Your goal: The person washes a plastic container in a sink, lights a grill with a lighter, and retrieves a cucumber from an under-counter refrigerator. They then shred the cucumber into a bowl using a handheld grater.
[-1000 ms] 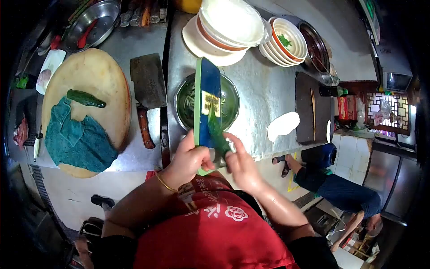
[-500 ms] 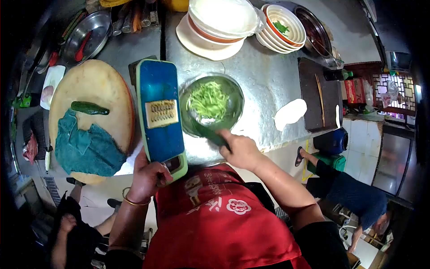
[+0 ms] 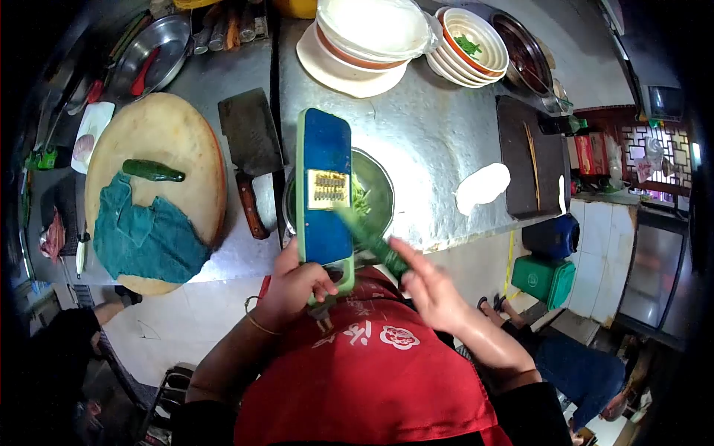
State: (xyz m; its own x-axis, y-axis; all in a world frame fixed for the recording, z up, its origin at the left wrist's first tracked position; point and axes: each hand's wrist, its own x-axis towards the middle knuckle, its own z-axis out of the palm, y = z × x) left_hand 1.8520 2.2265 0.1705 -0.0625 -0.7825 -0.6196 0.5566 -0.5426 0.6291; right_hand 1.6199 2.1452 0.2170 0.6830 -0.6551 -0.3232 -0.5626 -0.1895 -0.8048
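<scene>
My left hand point(image 3: 294, 286) is closed round the lower end of a blue grater point(image 3: 326, 238) with a green frame, which stands over the left part of a metal bowl point(image 3: 383, 197). Light green shreds point(image 3: 360, 199) show in the bowl. In my right hand point(image 3: 428, 286) is a dark green cucumber point(image 3: 383, 253), blurred by motion, its pale tip near the grater's lower right edge. Another cucumber point(image 3: 154, 170) lies on the round cutting board point(image 3: 163, 119), above a teal cloth point(image 3: 149, 238).
A cleaver point(image 3: 251, 137) lies between board and bowl. Behind are covered white bowls point(image 3: 372, 30), stacked bowls point(image 3: 476, 48) and a steel pan point(image 3: 160, 48). Chopsticks lie on a dark tray point(image 3: 517, 163) at right. People are at lower left point(image 3: 63, 349) and lower right point(image 3: 580, 372).
Since half a second ago, the grater has moved right, from beside the bowl to over it, uncovering the cleaver. The cucumber has moved right with my right hand.
</scene>
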